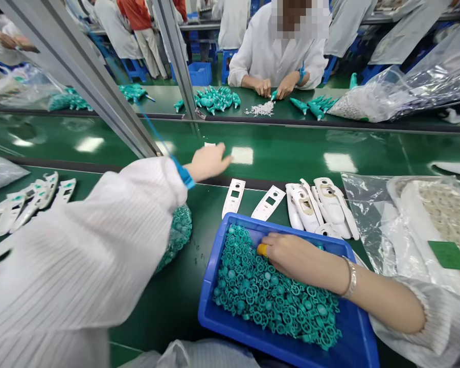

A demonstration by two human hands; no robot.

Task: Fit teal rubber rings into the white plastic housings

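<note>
My left hand (210, 162) reaches out over the green conveyor belt (291, 149), back upward. Its fingers look slightly apart, with nothing visible in them; a small white piece (209, 144) lies just beyond. Inside the blue bin (207, 301), my right hand (285, 253) has its fingers curled down at small teal ring-shaped plastic parts (268, 296). A yellow cover (262, 249) is on one of its fingers, and the fingertips are hidden. Beyond the bin lie two white plastic shell halves (233, 198) with square cut-outs, and to their right a pile of white shells (306, 207).
A bag of teal parts (180, 232) lies under my left forearm. More white shells (38, 199) lie at left, clear plastic bags (414, 225) at right. A metal post (178, 56) rises beyond. Across the belt, a person's hands (279, 86) handle a teal part near white bits (261, 109).
</note>
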